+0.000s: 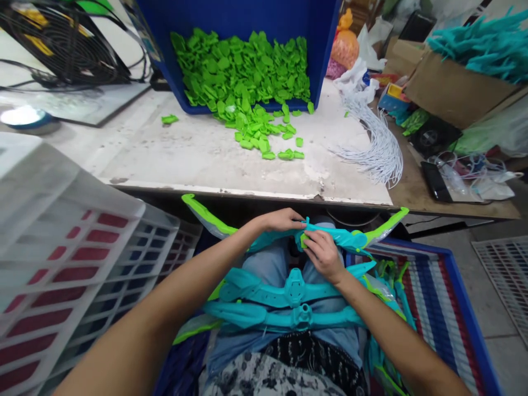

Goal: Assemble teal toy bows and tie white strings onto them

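Across my knees lies a teal toy bow (346, 237) with bright green curved tips. My left hand (284, 220) grips the bow near its middle, the fingers partly hidden behind it. Pinched in the fingers of my right hand (324, 254) is a small green plastic piece (304, 241), held against the bow's centre; whether it is seated there I cannot tell. Closer to my body, two more teal bows rest on my lap: one bow (268, 292) with a raised centre block, and another bow (264, 318) with a round socket in its middle.
A tipped blue bin (181, 104) spills green pieces (247, 71) onto the white table (173, 154). White strings (385, 148) hang at its right edge. White plastic baskets (124, 209) stand left. More bows lie in a blue-rimmed striped container (437, 291) right. A cardboard box (457, 88) holds teal parts.
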### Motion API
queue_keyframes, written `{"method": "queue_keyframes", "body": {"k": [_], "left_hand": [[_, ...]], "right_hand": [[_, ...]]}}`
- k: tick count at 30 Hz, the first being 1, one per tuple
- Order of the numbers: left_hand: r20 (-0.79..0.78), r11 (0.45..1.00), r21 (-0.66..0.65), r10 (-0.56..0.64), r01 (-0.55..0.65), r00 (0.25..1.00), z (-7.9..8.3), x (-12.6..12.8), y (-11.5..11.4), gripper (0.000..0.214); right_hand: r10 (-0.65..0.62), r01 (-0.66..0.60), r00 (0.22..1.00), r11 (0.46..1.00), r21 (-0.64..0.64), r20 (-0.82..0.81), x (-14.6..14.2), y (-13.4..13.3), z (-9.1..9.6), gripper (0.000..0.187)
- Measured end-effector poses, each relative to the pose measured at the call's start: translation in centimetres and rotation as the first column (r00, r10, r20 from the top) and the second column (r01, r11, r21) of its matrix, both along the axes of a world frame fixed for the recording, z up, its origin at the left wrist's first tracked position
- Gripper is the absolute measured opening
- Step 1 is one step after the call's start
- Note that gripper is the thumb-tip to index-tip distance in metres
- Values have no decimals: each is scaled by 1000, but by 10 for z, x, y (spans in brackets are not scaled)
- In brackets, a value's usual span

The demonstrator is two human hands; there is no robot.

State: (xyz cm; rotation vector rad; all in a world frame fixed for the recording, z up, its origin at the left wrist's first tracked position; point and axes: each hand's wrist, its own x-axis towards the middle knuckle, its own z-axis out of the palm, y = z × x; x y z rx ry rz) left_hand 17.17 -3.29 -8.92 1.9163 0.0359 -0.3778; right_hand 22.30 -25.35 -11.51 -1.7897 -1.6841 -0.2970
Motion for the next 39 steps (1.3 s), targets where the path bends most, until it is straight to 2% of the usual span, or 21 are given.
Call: {"method": "queue_keyframes", "body": {"k": [4, 8, 12, 14, 16, 19, 22, 25, 29, 31, 33, 34, 35, 36, 37, 38, 39], "left_hand": [[-6, 998, -26, -66, 65, 998, 3, -1, 2, 43], [34, 992, 112, -54, 49, 998, -1, -2, 0, 57], [61, 979, 204, -38, 24, 997, -3, -3, -4, 54], [64, 971, 239, -38, 22, 997, -2, -4, -5, 54], [53, 957, 291, -33, 16, 998, 0, -5, -7, 52], [31, 915, 402, -2, -10, 1000, 4, -6, -13, 49], [49, 884, 467, 11, -33, 999, 7, -6, -19, 44], [60, 862, 504, 21, -48, 998, 10, -7, -24, 34], [59, 777, 626, 46, -73, 997, 16, -16, -34, 33], [128, 717, 690, 22, -105, 992, 15, -28, -39, 35], [258, 622, 759, -16, -192, 966, 7, -43, -41, 36], [329, 561, 789, -40, -251, 943, 1, -51, -41, 36], [392, 499, 811, -73, -306, 917, -6, -58, -41, 36], [442, 447, 822, -113, -352, 890, -13, -65, -40, 39], [478, 412, 826, -154, -384, 865, -20, -71, -40, 44], [503, 394, 826, -191, -403, 843, -26, -76, -41, 50], [518, 388, 824, -220, -413, 827, -32, -80, -42, 54]], "right_hand": [[-24, 26, 998, 999, -35, 53, 4, 5, -6, 23], [-86, 91, 993, 994, -57, 79, 4, 3, -5, 24], [-133, 133, 991, 987, -92, 4, 6, 3, -5, 15], [-178, 170, 982, 977, -128, -58, 8, 6, -5, 24], [-243, 225, 966, 959, -172, -90, 11, 10, -4, 41], [-281, 261, 960, 919, -295, -25, 15, 14, 0, 63], [-259, 271, 962, 865, -421, 86, 16, 18, 6, 62], [-275, 292, 955, 825, -483, 109, 15, 22, 11, 57], [-359, 316, 933, 788, -528, 23, 10, 26, 15, 47], [-310, 239, 949, 819, -522, -52, 15, 24, 22, 40], [-257, 155, 951, 879, -451, -174, 34, 16, 38, 24], [-293, 187, 930, 898, -397, -224, 50, 10, 48, 18], [-386, 289, 888, 890, -352, -248, 70, 4, 61, 20], [-532, 447, 810, 833, -325, -248, 93, -3, 74, 25], [-691, 619, 695, 716, -322, -200, 118, -9, 87, 30], [-812, 740, 570, 573, -353, -122, 143, -14, 98, 32], [-887, 804, 460, 435, -405, -40, 167, -18, 108, 33]]}}
